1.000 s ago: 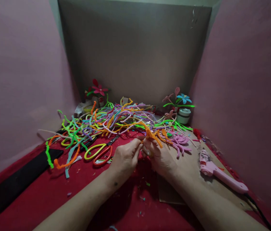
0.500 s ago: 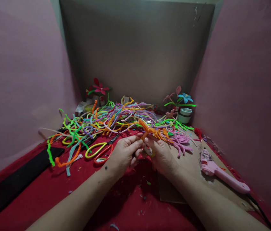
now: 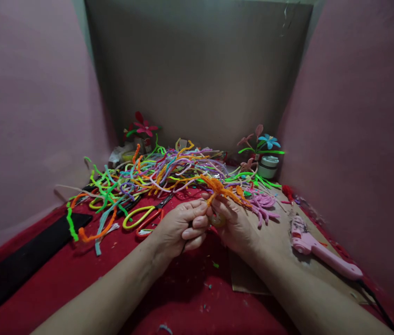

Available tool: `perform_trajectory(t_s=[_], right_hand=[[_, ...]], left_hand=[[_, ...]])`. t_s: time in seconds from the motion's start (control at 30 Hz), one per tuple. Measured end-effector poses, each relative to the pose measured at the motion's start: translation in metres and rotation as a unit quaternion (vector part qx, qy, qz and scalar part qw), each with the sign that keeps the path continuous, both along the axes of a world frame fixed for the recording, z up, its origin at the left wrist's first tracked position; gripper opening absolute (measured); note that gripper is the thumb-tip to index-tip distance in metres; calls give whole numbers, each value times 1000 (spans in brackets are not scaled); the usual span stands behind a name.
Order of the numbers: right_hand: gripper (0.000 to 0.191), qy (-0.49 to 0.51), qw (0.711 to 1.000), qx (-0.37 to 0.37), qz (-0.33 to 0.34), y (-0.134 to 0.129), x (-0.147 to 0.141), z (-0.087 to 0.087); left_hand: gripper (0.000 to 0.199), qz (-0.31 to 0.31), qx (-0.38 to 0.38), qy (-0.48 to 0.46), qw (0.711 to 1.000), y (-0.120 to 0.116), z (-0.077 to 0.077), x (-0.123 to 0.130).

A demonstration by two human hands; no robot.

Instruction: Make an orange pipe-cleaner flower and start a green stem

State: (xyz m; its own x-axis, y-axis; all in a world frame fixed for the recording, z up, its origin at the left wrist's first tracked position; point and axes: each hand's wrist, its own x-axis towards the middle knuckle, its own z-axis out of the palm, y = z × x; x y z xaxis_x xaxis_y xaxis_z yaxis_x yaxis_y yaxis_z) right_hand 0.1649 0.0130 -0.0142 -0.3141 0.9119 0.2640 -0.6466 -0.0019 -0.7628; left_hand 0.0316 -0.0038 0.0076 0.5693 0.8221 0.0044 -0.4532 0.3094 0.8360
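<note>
An orange pipe-cleaner piece (image 3: 215, 186) with several looped arms is held upright between my two hands. My left hand (image 3: 185, 226) pinches its lower stem between thumb and fingers, the other fingers curled in. Close beside it, my right hand (image 3: 234, 223) grips the stem from the right, its fingers partly hidden. A small round yellowish roll (image 3: 217, 220) shows under the stem against my right hand; how it is held cannot be made out. Behind the hands lies a tangled heap of coloured pipe cleaners (image 3: 183, 167).
Scissors with yellow and red handles (image 3: 139, 217) lie left of my hands. A pink glue gun (image 3: 322, 253) rests on cardboard (image 3: 277, 242) at the right. Pink pipe cleaners (image 3: 263, 202), a lidded jar (image 3: 268, 166) and a black strip (image 3: 25, 260) lie around the red cloth (image 3: 183, 298).
The orange piece has turned, and its arms now spread wider above my fingers. My left hand's lower fingers have shifted and show more fully.
</note>
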Motion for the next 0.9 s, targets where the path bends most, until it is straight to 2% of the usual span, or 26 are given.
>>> perform_trajectory(t_s=[0.13, 0.23, 0.3, 0.4, 0.47, 0.5, 0.53, 0.63, 0.7, 0.8, 0.9], right_hand=[[11, 6, 1000, 7, 8, 0, 0, 2], [10, -15, 1000, -17, -7, 1, -1, 0], [11, -28, 999, -21, -15, 2, -1, -3], [9, -30, 998, -8, -55, 3, -1, -6], [7, -27, 997, 5, -76, 3, -1, -7], [8, -25, 997, 10, -75, 2, -1, -6], [9, -24, 997, 12, -68, 2, -1, -6], [17, -36, 999, -5, -39, 1, -1, -4], [19, -49, 998, -21, -31, 1, -1, -3], [14, -49, 998, -22, -42, 1, 0, -2], [11, -48, 997, -18, -51, 3, 1, -2]], left_hand=[[12, -12, 4, 16, 1000, -1, 3, 0], [21, 56, 63, 112, 990, -4, 6, 4], [26, 142, 136, 212, 957, -7, 7, 6], [21, 268, 269, 325, 866, -10, 4, 8], [17, 312, 326, 352, 820, -10, 3, 8], [17, 318, 330, 355, 815, -10, 2, 8], [17, 313, 315, 349, 825, -9, 2, 8], [23, 273, 214, 291, 892, -8, 6, 9], [27, 249, 144, 248, 925, -8, 9, 9], [24, 218, 71, 206, 951, -8, 11, 10], [19, 193, 32, 171, 966, -8, 11, 10]])
